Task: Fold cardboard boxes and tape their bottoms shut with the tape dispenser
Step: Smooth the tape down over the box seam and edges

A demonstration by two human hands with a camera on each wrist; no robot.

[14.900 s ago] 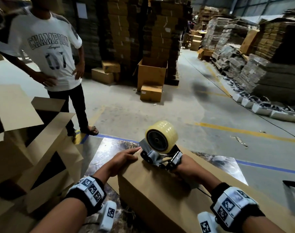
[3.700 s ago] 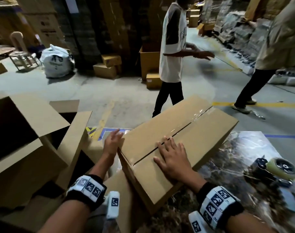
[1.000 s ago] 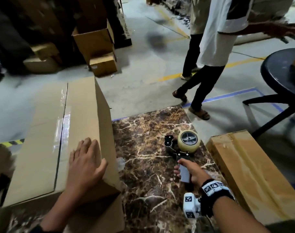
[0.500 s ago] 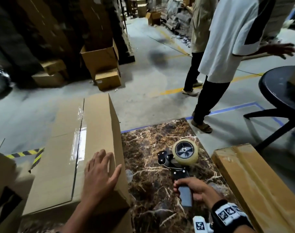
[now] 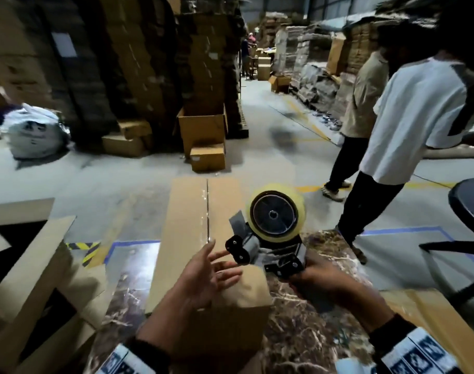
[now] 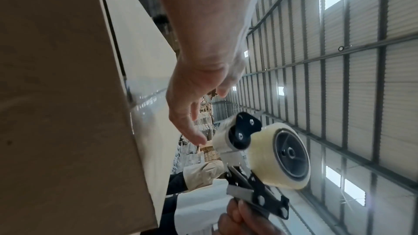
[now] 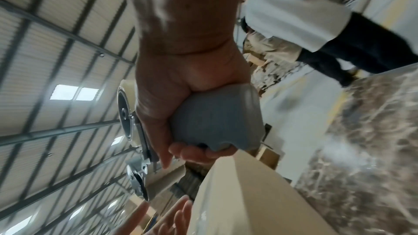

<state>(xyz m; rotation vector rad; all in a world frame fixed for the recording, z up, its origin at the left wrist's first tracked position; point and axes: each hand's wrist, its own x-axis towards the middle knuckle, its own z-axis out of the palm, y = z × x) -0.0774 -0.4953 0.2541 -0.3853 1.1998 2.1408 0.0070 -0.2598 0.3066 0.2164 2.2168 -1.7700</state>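
A long brown cardboard box lies on the marble table, with a strip of clear tape along its top seam. My right hand grips the grey handle of the tape dispenser and holds it in the air over the box's near right corner. Its yellowish roll faces me. My left hand hovers open with spread fingers just above the box's near end, its fingertips close to the dispenser's front roller. The left wrist view shows the box's side wall beside that hand.
Open empty boxes crowd the left side. A flat cardboard piece lies at the right of the table, with a black stool beyond it. Two people stand close by at the right. Stacked cardboard fills the background.
My right hand has lifted the dispenser off the table and brought it left over the box's near end. My left hand has come off the box top and now hovers by the dispenser's front.
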